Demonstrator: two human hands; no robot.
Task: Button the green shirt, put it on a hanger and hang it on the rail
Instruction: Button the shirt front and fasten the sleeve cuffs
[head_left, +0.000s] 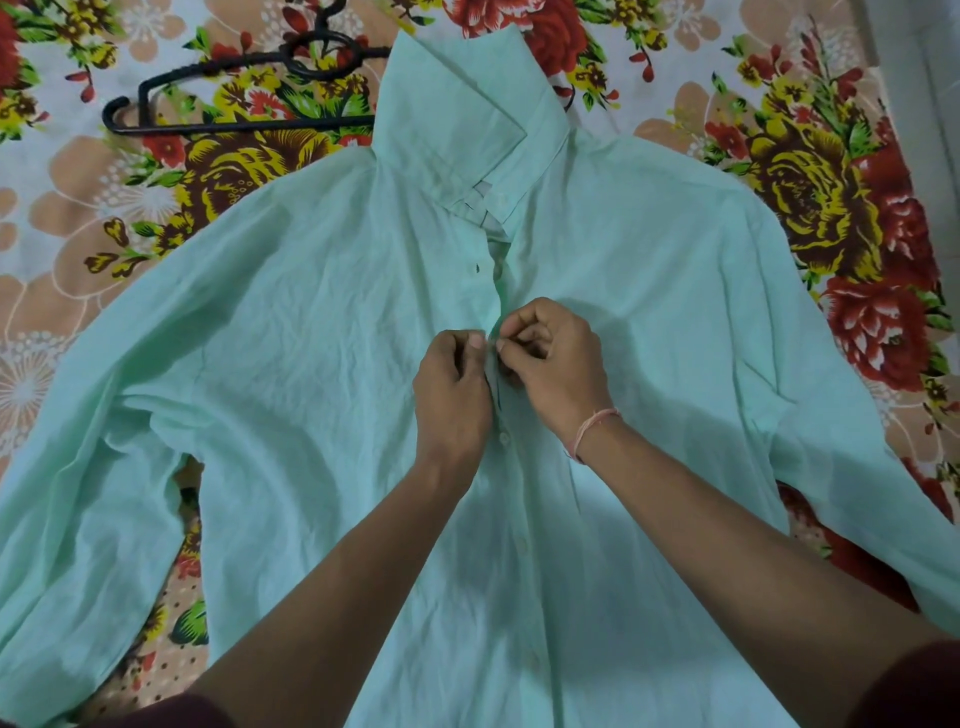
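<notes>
The pale green shirt (291, 364) lies face up and spread out on a flowered bedsheet, collar at the top, sleeves out to both sides. My left hand (452, 395) pinches the left edge of the front placket at chest height. My right hand (558, 364) pinches the facing edge, fingertips meeting the left thumb over a button. Below the hands the placket is closed, with one button (503, 439) showing. Above them the placket gapes and an unfilled buttonhole (477, 268) is visible. A black hanger (156, 122) lies on the sheet at the upper left, partly under the collar.
The flowered bedsheet (831, 218) covers the whole surface around the shirt. A pale wall or bed edge (930, 52) runs down the far right. No rail is in view.
</notes>
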